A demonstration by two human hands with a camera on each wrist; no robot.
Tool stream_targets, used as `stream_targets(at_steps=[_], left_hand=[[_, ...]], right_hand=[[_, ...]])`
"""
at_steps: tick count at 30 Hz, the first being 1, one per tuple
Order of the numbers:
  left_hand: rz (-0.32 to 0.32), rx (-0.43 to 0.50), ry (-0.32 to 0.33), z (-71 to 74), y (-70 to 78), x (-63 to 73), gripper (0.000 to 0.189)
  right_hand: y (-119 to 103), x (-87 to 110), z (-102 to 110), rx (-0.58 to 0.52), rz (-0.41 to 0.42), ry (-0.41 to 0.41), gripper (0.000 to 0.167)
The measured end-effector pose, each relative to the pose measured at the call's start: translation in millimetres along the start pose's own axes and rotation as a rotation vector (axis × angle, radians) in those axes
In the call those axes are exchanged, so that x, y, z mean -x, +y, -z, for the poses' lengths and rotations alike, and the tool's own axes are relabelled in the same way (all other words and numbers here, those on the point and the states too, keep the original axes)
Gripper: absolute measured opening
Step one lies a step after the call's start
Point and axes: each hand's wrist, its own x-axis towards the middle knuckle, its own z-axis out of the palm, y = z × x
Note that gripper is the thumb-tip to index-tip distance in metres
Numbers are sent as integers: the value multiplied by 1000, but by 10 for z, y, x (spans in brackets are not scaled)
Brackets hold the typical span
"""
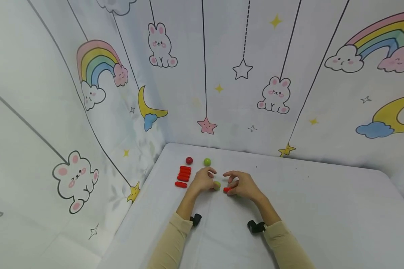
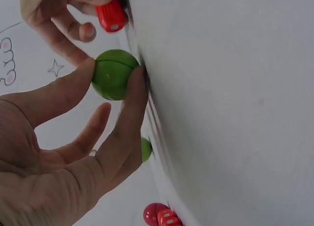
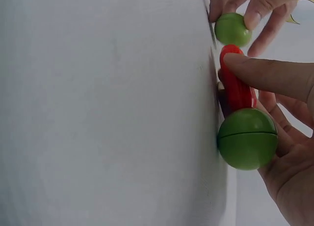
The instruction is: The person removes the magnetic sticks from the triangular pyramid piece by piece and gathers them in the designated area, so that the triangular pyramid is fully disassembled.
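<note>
My left hand (image 1: 203,180) pinches a green ball (image 2: 115,75) between thumb and finger, low over the white table. A seam runs round the ball. Just to its right, my right hand (image 1: 243,185) holds a red oblong piece (image 3: 236,84), thumb on top. A second green ball (image 3: 248,138) lies by the right palm, at the near end of the red piece; whether they touch I cannot tell. In the head view the right hand mostly hides that ball. The two hands face each other, a small gap apart.
Left of my left hand, several red oblong pieces (image 1: 183,178) lie in a column on the table (image 1: 323,216). Behind them sit a red ball (image 1: 189,160) and another green ball (image 1: 207,162). A patterned curtain (image 1: 222,93) hangs along the table's back edge.
</note>
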Motion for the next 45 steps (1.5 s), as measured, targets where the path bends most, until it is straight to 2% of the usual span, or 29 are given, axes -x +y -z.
stream_targets(at_steps=[4, 7, 14, 18, 24, 30, 36, 45], left_hand=[[4, 106, 42, 108, -27, -35, 56], [-23, 159, 41, 150, -25, -57, 58], [-59, 204, 53, 160, -43, -129, 57], [-69, 200, 76, 153, -21, -196, 54], [-103, 127, 140, 155, 96, -293, 49], [-123, 144, 164, 130, 176, -393, 46], [-133, 170, 187, 58, 223, -547, 42], [-147, 125, 215, -89, 251, -748, 42]], right_hand=[[0, 11, 39, 34, -25, 14, 73], [4, 11, 62, 25, -30, 13, 73], [-21, 23, 14, -4, -31, -4, 71], [-28, 29, 2, 13, -16, -17, 71], [-20, 21, 4, 20, 8, -40, 71], [-15, 28, -4, 20, 17, -56, 71], [-39, 37, 16, 29, 20, -62, 70], [-74, 72, 137, 57, 0, -118, 70]])
